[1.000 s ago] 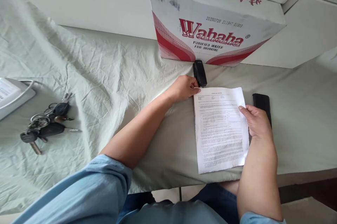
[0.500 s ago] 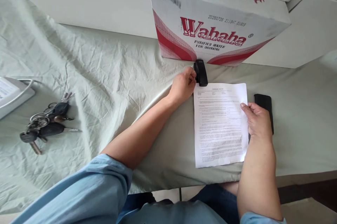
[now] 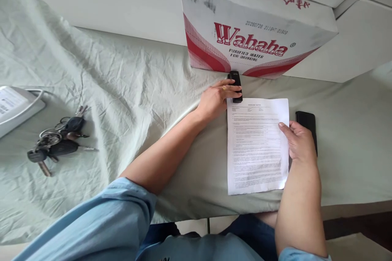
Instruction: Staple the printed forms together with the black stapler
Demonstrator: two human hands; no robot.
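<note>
The left hand (image 3: 216, 99) fingers (image 3: 231, 88) rest open across the stapler (image 3: 235, 85). The right hand (image 3: 298, 142) fingers pinch the paper (image 3: 257, 142) edge, a phone (image 3: 306, 124) just beyond them.

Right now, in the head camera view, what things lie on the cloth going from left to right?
White device → bunch of keys → left hand on the black stapler → printed sheet → right hand → black phone.

Left hand (image 3: 216, 99) on stapler (image 3: 235, 85), right hand (image 3: 297, 141) on paper (image 3: 256, 146).
</note>
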